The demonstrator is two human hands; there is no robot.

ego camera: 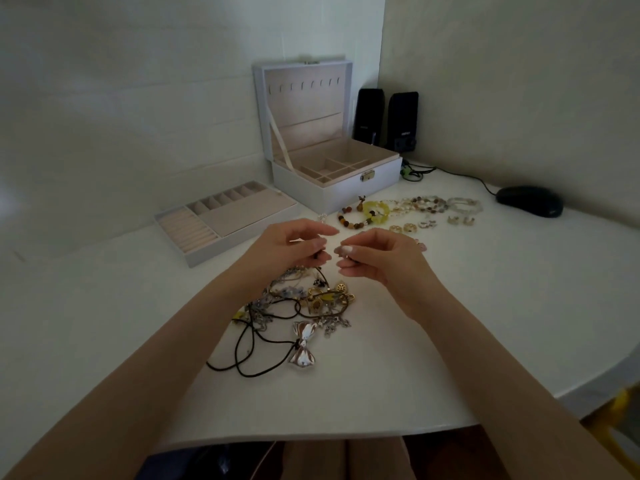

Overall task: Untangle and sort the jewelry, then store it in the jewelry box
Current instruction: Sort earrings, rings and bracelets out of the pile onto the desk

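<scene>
A tangled heap of jewelry lies on the white table in front of me, with black cords and a silver bow pendant. My left hand pinches the end of a dark cord that rises from the heap. My right hand is raised beside it, thumb and fingers pinched on a small dark end. The white jewelry box stands open behind, lid upright. Its lift-out tray lies to the left. Sorted bead bracelets and earrings lie in rows to the right of the box.
Two black speakers stand in the corner behind the box, with a cable running to a black mouse at the right. Walls close in at the left and back. The table's curved edge runs along the front right.
</scene>
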